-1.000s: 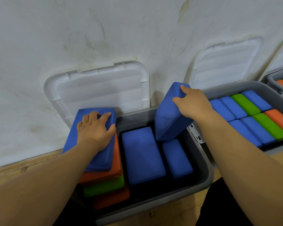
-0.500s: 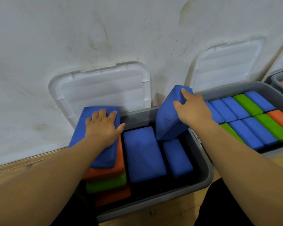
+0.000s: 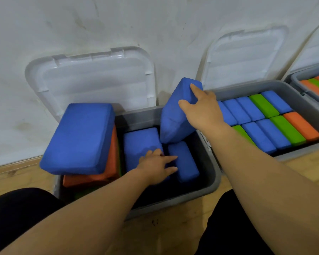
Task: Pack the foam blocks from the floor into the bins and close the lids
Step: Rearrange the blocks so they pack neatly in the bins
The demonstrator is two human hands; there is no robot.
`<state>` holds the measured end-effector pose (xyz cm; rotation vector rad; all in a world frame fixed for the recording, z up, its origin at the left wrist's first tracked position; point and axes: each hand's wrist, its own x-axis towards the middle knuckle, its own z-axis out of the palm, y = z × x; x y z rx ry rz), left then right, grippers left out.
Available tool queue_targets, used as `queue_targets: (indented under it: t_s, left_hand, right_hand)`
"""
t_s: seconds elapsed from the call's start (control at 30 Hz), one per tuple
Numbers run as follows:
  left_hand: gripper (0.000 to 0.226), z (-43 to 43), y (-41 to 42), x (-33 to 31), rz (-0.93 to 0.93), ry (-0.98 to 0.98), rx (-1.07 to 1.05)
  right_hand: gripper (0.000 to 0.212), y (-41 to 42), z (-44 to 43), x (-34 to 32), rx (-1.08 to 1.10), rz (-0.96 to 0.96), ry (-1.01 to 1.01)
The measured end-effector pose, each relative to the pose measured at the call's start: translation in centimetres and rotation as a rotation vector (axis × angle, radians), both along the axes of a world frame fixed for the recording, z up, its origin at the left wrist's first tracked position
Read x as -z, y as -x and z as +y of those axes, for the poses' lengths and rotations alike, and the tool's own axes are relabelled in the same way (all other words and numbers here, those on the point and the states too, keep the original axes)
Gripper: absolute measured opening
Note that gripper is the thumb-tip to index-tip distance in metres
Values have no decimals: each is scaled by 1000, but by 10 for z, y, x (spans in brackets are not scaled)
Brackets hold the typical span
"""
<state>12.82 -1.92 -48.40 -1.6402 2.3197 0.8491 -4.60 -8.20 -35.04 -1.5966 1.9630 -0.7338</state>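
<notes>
A grey bin (image 3: 209,183) stands open before me, its white lid (image 3: 92,76) leaning on the wall. My right hand (image 3: 201,109) grips a tilted blue foam block (image 3: 175,115) over the bin's right side. My left hand (image 3: 157,165) reaches down inside with fingers spread, touching a flat blue block (image 3: 139,142) and a narrower blue block (image 3: 185,162). On the bin's left side another blue block (image 3: 79,138) lies on top of an orange block (image 3: 107,172).
A second grey bin (image 3: 309,111) to the right holds rows of blue, green and orange blocks, its lid (image 3: 245,56) open against the wall. A third bin (image 3: 300,78) shows at the far right. Wooden floor (image 3: 17,175) lies around; my dark-clothed knees flank the front.
My left hand has left the blue block on the left stack and moved right and down into the bin. My right hand still holds the tilted blue block.
</notes>
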Motion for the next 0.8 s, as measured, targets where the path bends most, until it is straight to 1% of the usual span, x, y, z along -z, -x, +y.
queue_targets:
  t_s: [0.07, 0.17, 0.23, 0.37, 0.6, 0.73, 0.8]
  left_hand:
    - [55, -1, 0, 6, -14, 28, -10]
    - [52, -3, -3, 11, 10, 25, -7]
    - [50, -4, -6, 11, 25, 3, -12]
    - [52, -7, -11, 11, 22, -13, 25]
    - [54, -3, -12, 22, 56, 70, 9]
    - [49, -11, -15, 22, 82, 21, -18]
    - [50, -14, -17, 20, 102, -17, -16]
  right_hand:
    - [71, -1, 1, -1, -31, -10, 11]
    - [63, 0, 2, -2, -41, 29, 97]
    - [59, 1, 2, -1, -89, 63, 138]
    - [57, 2, 6, 14, -187, 71, 116]
    - [53, -1, 1, 25, -136, 66, 155]
    - [53, -2, 1, 38, -95, 16, 123]
    - [53, 3, -1, 39, -72, -3, 85]
